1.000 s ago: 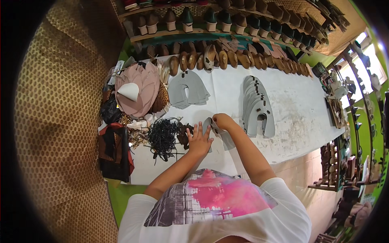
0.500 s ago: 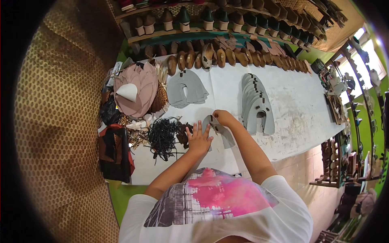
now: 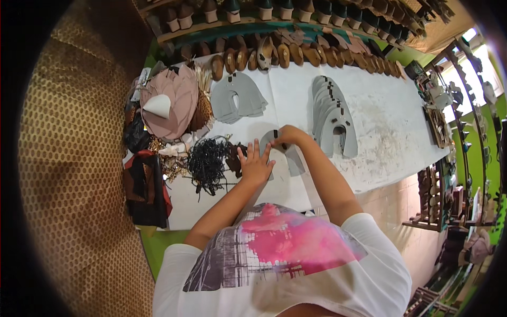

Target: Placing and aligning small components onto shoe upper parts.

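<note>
On the white table in front of me lies a grey U-shaped shoe-upper piece (image 3: 296,164) with small dark patches (image 3: 275,133) on its curved end. My left hand (image 3: 256,166) rests flat over its left side, fingers spread. From the right, my right hand (image 3: 289,136) bends down onto the curved end, fingers drawn together close to my left fingertips; whatever they pinch is hidden. Dark brown scraps (image 3: 235,158) sit just left of my left hand. Farther right stands an overlapping row of similar grey pieces (image 3: 320,113) with dark patches; another grey stack (image 3: 248,95) lies at the back left.
Tangled black beaded strands (image 3: 208,165) lie left of my hands. Beyond them are a pile of pink pieces (image 3: 182,100) and a black-and-red bundle (image 3: 148,195). Brown shoe lasts (image 3: 297,54) line the table's back, below a shelf of heeled shoes (image 3: 265,10). Racks (image 3: 465,121) stand at the right.
The whole view has tilted, so the table sits higher in the picture. My right fingertips have shifted slightly left and toward me on the grey piece, nearer my left hand, which stays put.
</note>
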Demonstrator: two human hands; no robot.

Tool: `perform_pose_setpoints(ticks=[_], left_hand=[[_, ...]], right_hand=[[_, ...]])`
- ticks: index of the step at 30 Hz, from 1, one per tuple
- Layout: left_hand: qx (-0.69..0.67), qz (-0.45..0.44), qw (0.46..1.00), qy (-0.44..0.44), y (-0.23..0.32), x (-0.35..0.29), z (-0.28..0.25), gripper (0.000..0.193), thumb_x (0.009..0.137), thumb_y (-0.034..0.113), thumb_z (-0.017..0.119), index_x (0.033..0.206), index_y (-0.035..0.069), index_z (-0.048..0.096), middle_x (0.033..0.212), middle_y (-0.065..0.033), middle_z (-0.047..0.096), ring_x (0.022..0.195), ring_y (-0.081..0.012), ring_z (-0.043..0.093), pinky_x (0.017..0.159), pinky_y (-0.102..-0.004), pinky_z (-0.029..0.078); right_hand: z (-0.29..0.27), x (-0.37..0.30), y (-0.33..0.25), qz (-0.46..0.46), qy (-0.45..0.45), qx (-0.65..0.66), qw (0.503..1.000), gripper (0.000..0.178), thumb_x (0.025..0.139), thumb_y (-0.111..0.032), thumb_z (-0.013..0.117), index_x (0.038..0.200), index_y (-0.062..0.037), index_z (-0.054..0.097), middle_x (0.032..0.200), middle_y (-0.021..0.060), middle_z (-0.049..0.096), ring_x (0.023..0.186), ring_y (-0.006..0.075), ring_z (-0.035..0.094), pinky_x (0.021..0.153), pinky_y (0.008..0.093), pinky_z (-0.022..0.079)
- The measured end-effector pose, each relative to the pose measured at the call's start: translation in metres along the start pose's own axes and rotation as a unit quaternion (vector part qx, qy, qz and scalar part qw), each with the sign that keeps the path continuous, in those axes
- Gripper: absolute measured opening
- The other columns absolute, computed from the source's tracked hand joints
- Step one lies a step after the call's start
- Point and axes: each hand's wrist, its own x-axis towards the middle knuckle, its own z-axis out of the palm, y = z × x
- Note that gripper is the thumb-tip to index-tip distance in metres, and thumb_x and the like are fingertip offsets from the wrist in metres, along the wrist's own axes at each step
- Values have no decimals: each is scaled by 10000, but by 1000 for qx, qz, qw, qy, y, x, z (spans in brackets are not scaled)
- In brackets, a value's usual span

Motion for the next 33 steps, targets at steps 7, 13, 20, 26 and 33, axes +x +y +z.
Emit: perform_pose_setpoints(ticks=[7,13,20,26,33], left_hand=[[-21,-13,1000,-10,1,-4,1,619,861,466,408,1393,178,274,1444,-180,196,1330,-338,165,1011,-614,-19],[-25,-21,999,9,1,-6,9,688,854,472,422,1388,73,252,1447,-168,191,1333,-327,158,1017,-605,-18],[-12,-11,1000,10,0,-6,7,673,857,464,418,1399,111,232,1443,-176,194,1321,-335,196,1009,-619,12],[-11,-1,999,36,-1,-6,7,639,853,458,427,1392,159,258,1428,-184,224,1303,-350,226,1000,-629,24],[4,2,999,47,-2,-5,3,613,835,461,460,1364,188,315,1404,-176,279,1282,-334,275,1002,-629,41]], right_hand=[[14,-18,-16,86,197,3,977,454,597,-352,750,897,-26,649,880,145,636,819,282,605,718,351,465],[22,-44,-11,3,403,-55,913,204,724,-164,656,912,-88,649,851,84,622,817,264,578,735,377,456],[56,-81,-8,-41,424,-27,904,171,751,-100,607,918,-88,643,911,79,608,834,276,562,710,389,441],[74,-90,-13,-42,441,-126,888,256,771,-192,609,1012,-108,623,970,19,583,914,214,528,782,375,396],[73,-90,-14,-44,434,-135,890,278,775,-237,611,1022,-112,632,982,2,573,931,196,517,785,364,382]])
